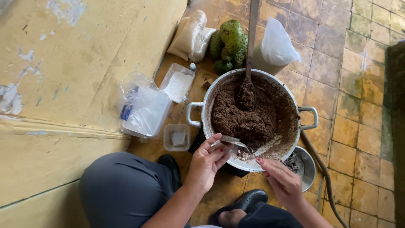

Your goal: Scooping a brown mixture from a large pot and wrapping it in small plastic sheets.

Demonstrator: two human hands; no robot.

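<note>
My left hand (207, 162) pinches a metal spoon (236, 142) over the near rim of a two-handled aluminium pot (205, 110) on the tiled floor (363, 126); my right hand (282, 180) hovers beside it, fingers loose and empty. The coarse brown paste (247, 112) looks fully mixed, a wooden paddle (252, 38) standing in it; scooping seems barely begun. Knobbly green soursops (230, 42) lie beyond.

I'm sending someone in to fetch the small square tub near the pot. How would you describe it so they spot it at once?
Start at the big metal pot of brown mixture on the tiled floor. Off its left handle, by the person's knee, sits the small square tub. Unlike the larger rectangular container of white powder further back, it is clear, nearly empty and holds only a small pale lump.
</note>
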